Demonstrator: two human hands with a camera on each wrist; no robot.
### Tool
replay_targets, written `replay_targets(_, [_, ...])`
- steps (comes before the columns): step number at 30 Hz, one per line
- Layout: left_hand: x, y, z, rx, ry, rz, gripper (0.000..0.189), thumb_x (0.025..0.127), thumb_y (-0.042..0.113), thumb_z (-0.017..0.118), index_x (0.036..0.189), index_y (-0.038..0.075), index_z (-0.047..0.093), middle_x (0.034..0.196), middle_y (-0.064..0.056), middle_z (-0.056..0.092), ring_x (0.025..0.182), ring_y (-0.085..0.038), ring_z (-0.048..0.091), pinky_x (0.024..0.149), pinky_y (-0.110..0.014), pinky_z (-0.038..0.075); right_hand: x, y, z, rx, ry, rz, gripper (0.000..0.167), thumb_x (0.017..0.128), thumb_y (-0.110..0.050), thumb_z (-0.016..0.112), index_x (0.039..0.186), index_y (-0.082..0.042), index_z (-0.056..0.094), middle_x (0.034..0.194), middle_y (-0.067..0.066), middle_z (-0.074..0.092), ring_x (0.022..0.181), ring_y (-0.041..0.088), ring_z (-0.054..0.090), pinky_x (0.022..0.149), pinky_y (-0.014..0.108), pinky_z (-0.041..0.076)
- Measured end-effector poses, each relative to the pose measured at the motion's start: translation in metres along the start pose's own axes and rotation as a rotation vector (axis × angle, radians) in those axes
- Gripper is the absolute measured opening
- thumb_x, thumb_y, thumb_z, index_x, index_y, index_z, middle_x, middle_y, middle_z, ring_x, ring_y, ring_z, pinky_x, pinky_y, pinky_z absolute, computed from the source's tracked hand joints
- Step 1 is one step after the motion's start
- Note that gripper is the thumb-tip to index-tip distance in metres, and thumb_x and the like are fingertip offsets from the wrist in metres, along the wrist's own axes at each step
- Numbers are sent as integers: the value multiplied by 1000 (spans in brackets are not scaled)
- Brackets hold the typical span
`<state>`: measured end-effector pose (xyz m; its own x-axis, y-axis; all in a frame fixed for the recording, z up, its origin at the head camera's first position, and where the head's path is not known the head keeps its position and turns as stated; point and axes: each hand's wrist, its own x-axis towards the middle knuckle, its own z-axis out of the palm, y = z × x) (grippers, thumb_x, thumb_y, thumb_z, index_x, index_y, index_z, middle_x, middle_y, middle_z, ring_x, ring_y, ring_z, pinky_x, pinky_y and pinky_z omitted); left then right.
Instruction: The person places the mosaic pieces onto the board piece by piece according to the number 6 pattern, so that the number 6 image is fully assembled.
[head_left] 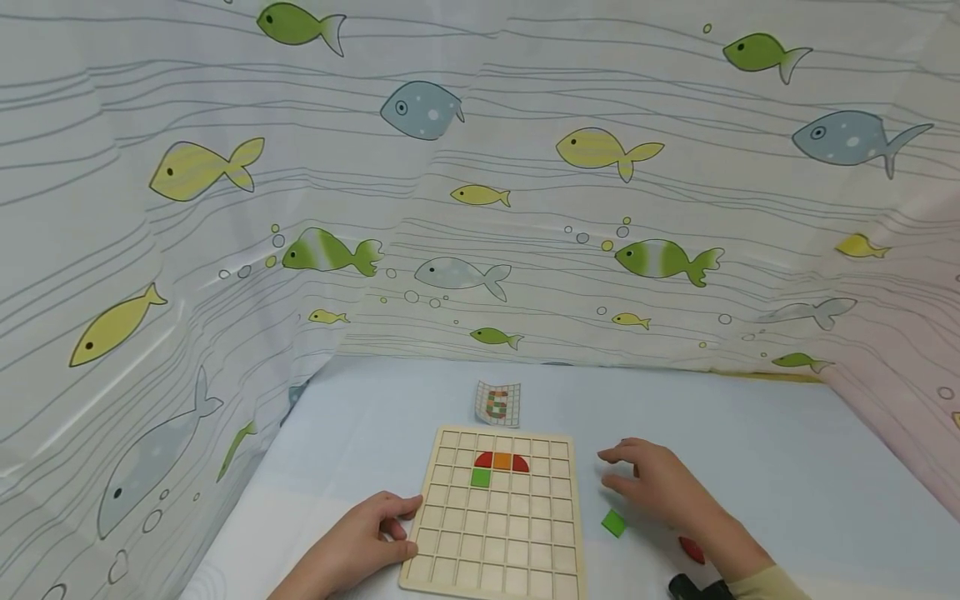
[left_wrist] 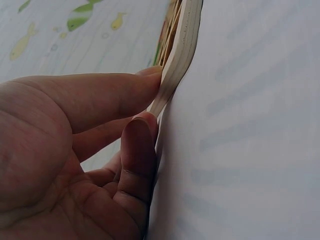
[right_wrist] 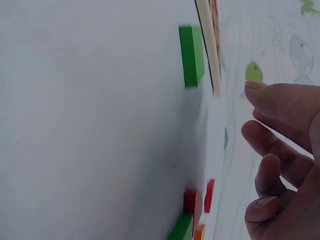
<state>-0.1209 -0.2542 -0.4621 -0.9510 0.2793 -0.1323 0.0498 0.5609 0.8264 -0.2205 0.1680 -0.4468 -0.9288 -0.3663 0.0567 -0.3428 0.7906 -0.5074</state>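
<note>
My left hand holds the left edge of a pale wooden grid board between thumb and fingertips; the left wrist view shows them close on the board's edge. Set in the board's upper cells are two red quarter-round pieces, an orange square between them and a green square under the left one. Right of the board, my right hand hovers with fingers loosely bent and nothing between them. A loose green square lies just below it, near the board's edge.
A small printed pattern card lies beyond the board. Under the right forearm are a red piece and a black object. More red, green and orange pieces show low in the right wrist view. Fish-patterned cloth walls the table.
</note>
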Motion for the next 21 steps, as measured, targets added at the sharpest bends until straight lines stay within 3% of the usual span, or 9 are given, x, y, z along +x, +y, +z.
replay_targets(4, [0,0,0,-4,4,10,63,82,24,81,137,2,59,112,0,59,82,-8,55,69,-25,42,-3,14,-4,33,8,58,35,84,-24,80,118,-17,73,121,1,64,68,9,51,62,28,44])
replay_targets(8, [0,-1,1,2,3,15,63,82,24,81,137,2,59,112,0,59,82,-7,55,69,-24,42,-6,26,-7,67,16,96,36,83,-24,81,117,-16,73,103,-4,65,63,12,48,56,28,42])
replay_targets(11, [1,-1,2,-1,-2,9,63,83,25,80,137,3,58,111,1,58,82,-7,55,69,-24,42,-7,35,-10,43,23,103,35,83,-25,81,116,-16,73,104,-2,65,76,14,54,67,33,49])
replay_targets(15, [1,-1,2,-1,-9,-1,63,84,27,80,138,3,58,110,1,57,82,-8,55,69,-24,41,-9,46,-15,21,14,121,35,84,-27,80,116,-17,73,117,3,65,95,21,57,79,44,51])
replay_targets(21, [3,0,0,3,-11,-7,64,83,28,81,137,3,58,111,1,59,82,-9,55,69,-24,42,-7,61,-22,31,3,174,40,84,-24,80,122,-14,71,107,2,65,78,19,50,60,33,44])
